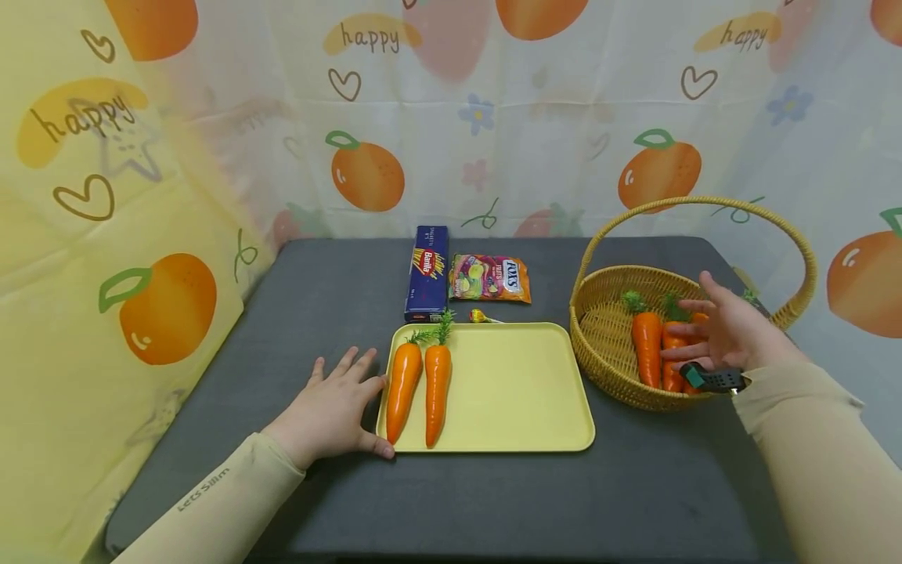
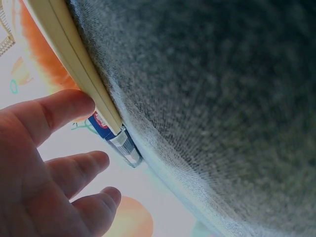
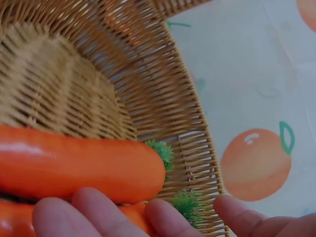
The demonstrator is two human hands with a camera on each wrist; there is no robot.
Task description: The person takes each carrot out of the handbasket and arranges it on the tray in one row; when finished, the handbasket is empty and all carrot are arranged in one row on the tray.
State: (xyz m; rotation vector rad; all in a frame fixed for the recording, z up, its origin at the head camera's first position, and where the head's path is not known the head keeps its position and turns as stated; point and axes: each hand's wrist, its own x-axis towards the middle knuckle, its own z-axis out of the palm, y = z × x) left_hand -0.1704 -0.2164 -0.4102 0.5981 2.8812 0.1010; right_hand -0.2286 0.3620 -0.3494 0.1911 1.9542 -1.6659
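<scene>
**Handling notes: slick skin, stiff body, prob. light**

Carrots (image 1: 648,348): at least three, in basket (image 1: 599,368), which stands just R of tray (image 1: 521,392). They lie side by side, leafy ends away from wearer. Two tray carrots (image 1: 438,384) lie at L end of tray, near each other, greens at far rim, tips twd near rim.

R hand (image 1: 733,321): in basket, R of tray, in front of the carrots. Fingers spread and fairly straight, thumb well apart; nothing gripped. Contact w/ a carrot: can't tell, even in R wrist view.

L hand (image 1: 331,411): at L edge of tray. Fingers spread, a fingertip on the rim, thumb by near L corner; no grip, just touching. Could serve to steady tray.

Handling (est.): glossy, v. even surface, so prob. plastic or foam models. Expect light wt., stiff, little give, not fragile. Gloss may mean slip under a fingertip pinch, esp. at the narrow tip. Round section could roll on tray.

Hold: thumb one side, fingers other, across thick upper body just below greens. Avoid greens: look soft, thin, might bend or pull loose. Carrots in basket sit close, so fingers need to work in betw. them; a neighbor may shift. Basket wall leaves less room at the ends, so come from above.
</scene>
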